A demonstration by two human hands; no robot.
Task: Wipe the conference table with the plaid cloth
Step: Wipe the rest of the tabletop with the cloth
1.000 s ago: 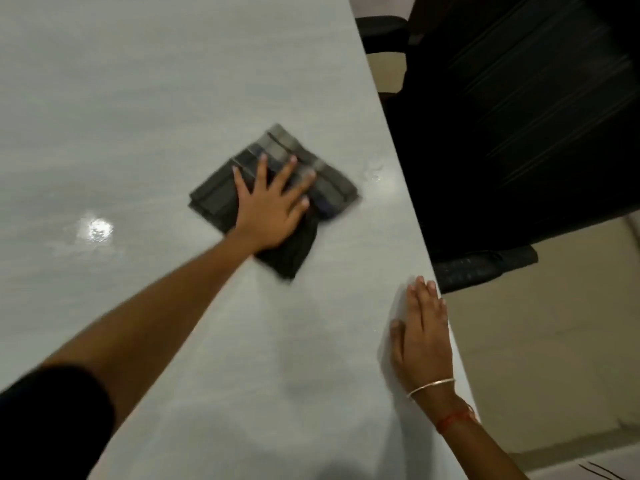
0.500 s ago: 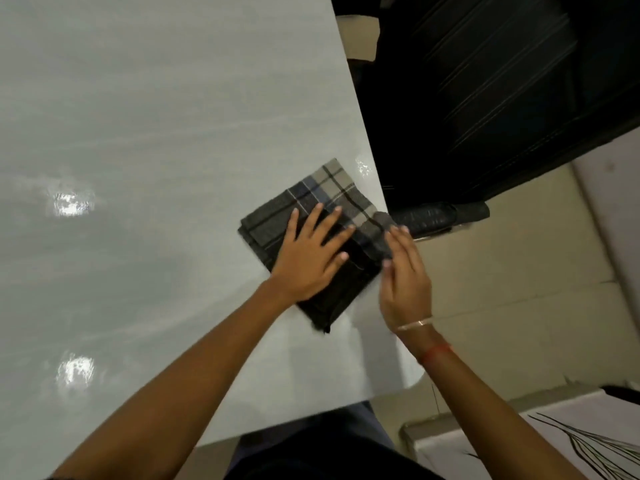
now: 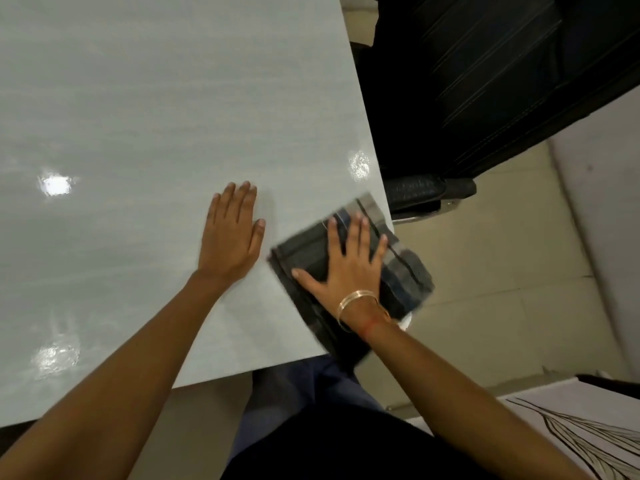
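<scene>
Smooth, glossy table (image 3: 156,116) in pale grey, faintly streaked along its length, with a few bright glints of light. Folded plaid cloth (image 3: 410,271), soft and roughly square, dark grey with lighter grey and blue bands, blurred at its edges. Lying at the table's right edge near the close corner, with its right part hanging out over the beige tiled floor (image 3: 502,289). Past the edge, a black chair (image 3: 485,81) with a textured armrest (image 3: 426,188). Low on the right, a white sheet (image 3: 571,427) drawn with thin curved black lines.

Right hand (image 3: 346,268) flat on top of the cloth, palm down, fingers straight and spread, thumb out to the left, pressing rather than gripping. Thin gold bangle (image 3: 356,296) and a red thread (image 3: 370,327) round that wrist. Left hand (image 3: 230,237) flat on bare table just left of the cloth and apart from it, fingers straight and close together, holding nothing. Both forearms stretched forward from the bottom of the view.

Half a second ago: left hand spread on the cloth, right hand only touching its right side. Now swapped, with the right hand on the cloth and the left off it. Cloth shifted right, out over the table's edge.
</scene>
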